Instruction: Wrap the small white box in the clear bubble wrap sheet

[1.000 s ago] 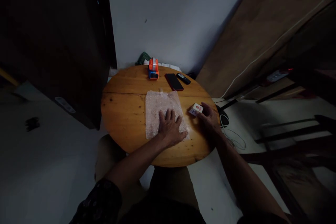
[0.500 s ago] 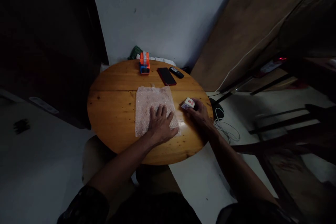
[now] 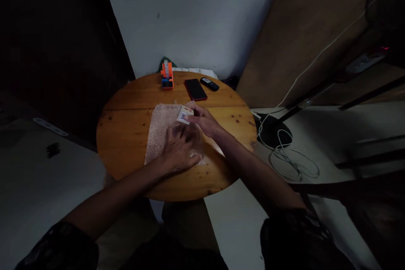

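Observation:
A sheet of bubble wrap [image 3: 157,135] lies flat near the middle of the round wooden table. My left hand [image 3: 179,149] rests over its lower right part, fingers spread and a little blurred. Above the sheet, my right hand [image 3: 204,120] grips a small white box [image 3: 185,114] with reddish print on one face and a dark label on another. Thumb and fingers pinch the box at its right side. It is held just beyond the left fingertips.
An orange tape dispenser [image 3: 167,76], a dark phone [image 3: 195,89] with a red edge and a small black handset [image 3: 209,84] lie toward the table's back. A wall [image 3: 196,17] rises behind. White cables [image 3: 294,158] coil on the floor at right.
My right hand has carried the small box leftward from the table's right side to above the bubble wrap. My left hand has stayed on the sheet. The view has shifted slightly.

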`<state>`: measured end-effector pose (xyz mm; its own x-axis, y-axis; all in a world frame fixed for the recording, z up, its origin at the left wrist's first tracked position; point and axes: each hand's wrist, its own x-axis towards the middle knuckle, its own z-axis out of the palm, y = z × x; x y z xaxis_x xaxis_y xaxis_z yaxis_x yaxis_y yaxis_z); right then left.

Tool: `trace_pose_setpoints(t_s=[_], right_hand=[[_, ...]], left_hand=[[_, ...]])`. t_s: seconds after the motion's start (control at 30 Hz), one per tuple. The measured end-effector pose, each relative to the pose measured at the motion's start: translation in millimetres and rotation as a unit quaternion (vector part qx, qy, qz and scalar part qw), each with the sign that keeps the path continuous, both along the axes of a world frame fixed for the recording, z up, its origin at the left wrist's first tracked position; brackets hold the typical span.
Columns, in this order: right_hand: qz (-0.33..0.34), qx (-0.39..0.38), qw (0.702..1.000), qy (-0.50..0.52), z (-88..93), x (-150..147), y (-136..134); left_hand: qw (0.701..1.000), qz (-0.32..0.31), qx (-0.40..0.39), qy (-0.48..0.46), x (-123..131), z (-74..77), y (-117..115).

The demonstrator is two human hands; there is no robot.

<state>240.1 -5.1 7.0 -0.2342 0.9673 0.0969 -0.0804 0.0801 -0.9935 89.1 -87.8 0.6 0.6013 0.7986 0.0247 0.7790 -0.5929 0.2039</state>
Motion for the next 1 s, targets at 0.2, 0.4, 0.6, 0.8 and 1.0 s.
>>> trace_pose_setpoints(t_s=[0.2, 0.4, 0.6, 0.8, 1.0], right_hand=[[-0.026, 0.007, 1.000, -0.001, -24.4, 5, 5], [-0.025, 0.038, 0.998, -0.033, -24.3, 0, 5], [0.018, 0.147, 0.985, -0.091, -14.3, -12, -16], [0.117, 0.214, 0.935, -0.257, -20.1, -9, -21], [0.115, 0.239, 0.920, -0.288, -20.3, -2, -19]], left_hand=[[1.000, 0.022, 0.002, -0.022, -25, 9.0, -3], [0.993, 0.096, -0.011, -0.066, -71, -0.2, 4], [0.985, 0.131, -0.025, -0.110, -68, -6.3, 3], [0.984, 0.131, -0.019, -0.120, -68, -10.1, 3], [0.983, 0.136, -0.021, -0.120, -68, -10.0, 3]])
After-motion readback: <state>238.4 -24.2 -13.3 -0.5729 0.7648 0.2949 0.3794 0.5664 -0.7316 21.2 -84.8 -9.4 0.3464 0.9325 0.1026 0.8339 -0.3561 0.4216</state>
